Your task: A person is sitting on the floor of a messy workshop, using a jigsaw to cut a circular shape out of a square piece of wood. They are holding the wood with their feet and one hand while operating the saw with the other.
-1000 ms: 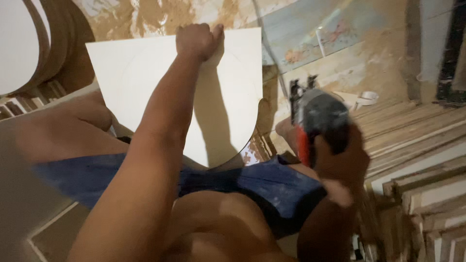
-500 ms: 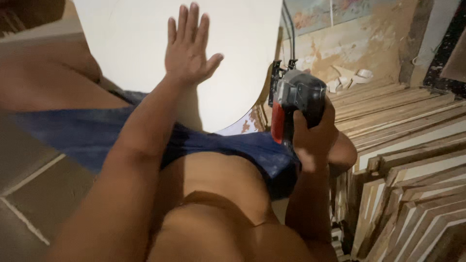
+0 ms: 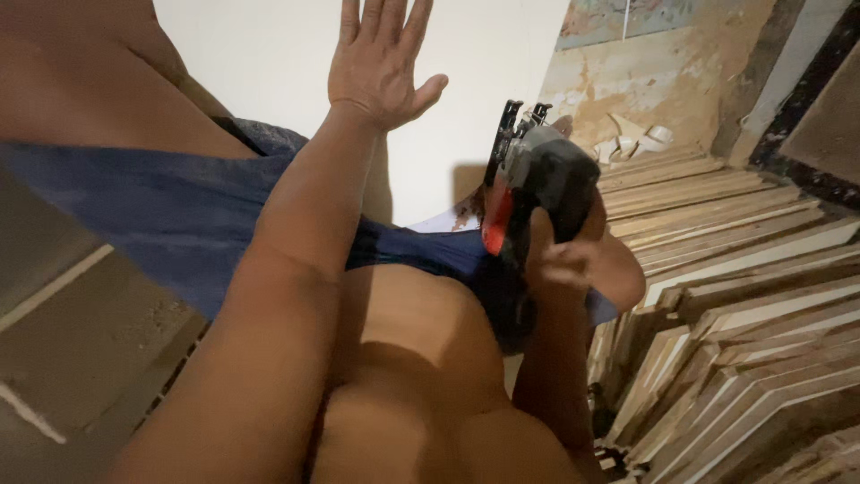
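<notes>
- Pressing flat against the large white smooth panel (image 3: 269, 63), the left hand (image 3: 381, 67) is spreading its fingers (image 3: 372, 18) wide, with the thumb angling out to the right; the palm is lying against the panel face and nothing is being gripped.
- The fingertips of that hand are running off the top edge of the head view, so their ends cannot be seen.
- The right hand (image 3: 560, 255) is curling tightly around the body of the dark grey handheld power tool with a red-orange side piece (image 3: 533, 197); its fingers are wrapping over the near side of the housing, fully closed on it.
- The power tool is being held upright, its black metal front end (image 3: 515, 121) pointing up and sitting just beside the right edge of the white panel; whether it is touching the panel cannot be told.
- The white panel is standing in front of the person, between the knees, filling the upper middle of the view.
- Blue shorts (image 3: 152, 211) are covering the thighs below the panel.
- Stacked pale wooden boards (image 3: 743, 269) are lying on the right, close to the right arm.
- A few small white scraps (image 3: 640, 143) are lying beyond the boards, by the worn wall (image 3: 627, 63).
</notes>
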